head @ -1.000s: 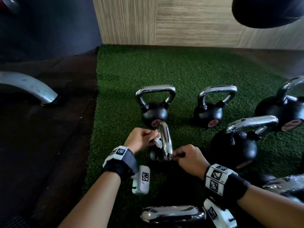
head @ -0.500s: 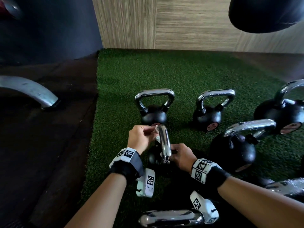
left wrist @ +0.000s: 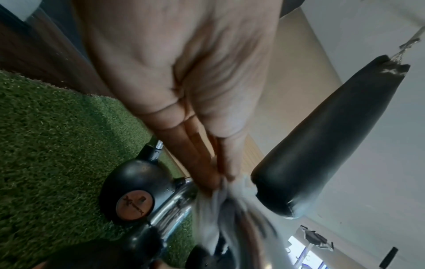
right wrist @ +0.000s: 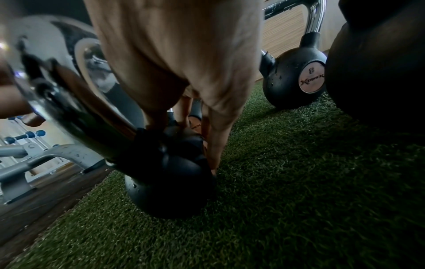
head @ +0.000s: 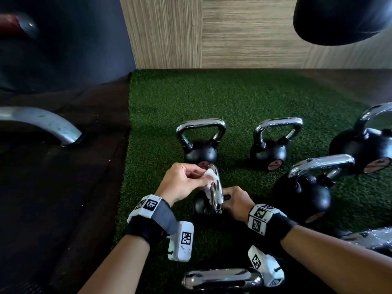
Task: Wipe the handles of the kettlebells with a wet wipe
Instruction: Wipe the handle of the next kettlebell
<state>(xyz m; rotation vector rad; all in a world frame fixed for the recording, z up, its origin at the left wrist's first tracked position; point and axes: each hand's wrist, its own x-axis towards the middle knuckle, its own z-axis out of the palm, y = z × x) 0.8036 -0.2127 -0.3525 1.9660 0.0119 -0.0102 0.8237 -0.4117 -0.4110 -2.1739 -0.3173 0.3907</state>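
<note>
A small black kettlebell (head: 201, 206) stands on the turf with its chrome handle (head: 217, 194) edge-on to me. My left hand (head: 201, 178) pinches a white wet wipe (head: 211, 174) against the far top of that handle. In the left wrist view the wipe (left wrist: 218, 198) is bunched at my fingertips on the chrome handle (left wrist: 170, 209). My right hand (head: 230, 197) grips the same kettlebell from the right. In the right wrist view its fingers curl down over the black ball (right wrist: 170, 182) below the handle (right wrist: 69, 94).
Several other kettlebells stand around on the green turf (head: 233, 98): one right behind (head: 200, 151), one further right (head: 269, 151), a big one (head: 305, 194) close by my right hand. A punching bag (head: 339, 18) hangs above. A metal bench leg (head: 42, 124) rests on the dark floor.
My left hand has worked the wipe up onto the far top of the handle, where more of it shows. My right hand has shifted slightly left and lower on the kettlebell.
</note>
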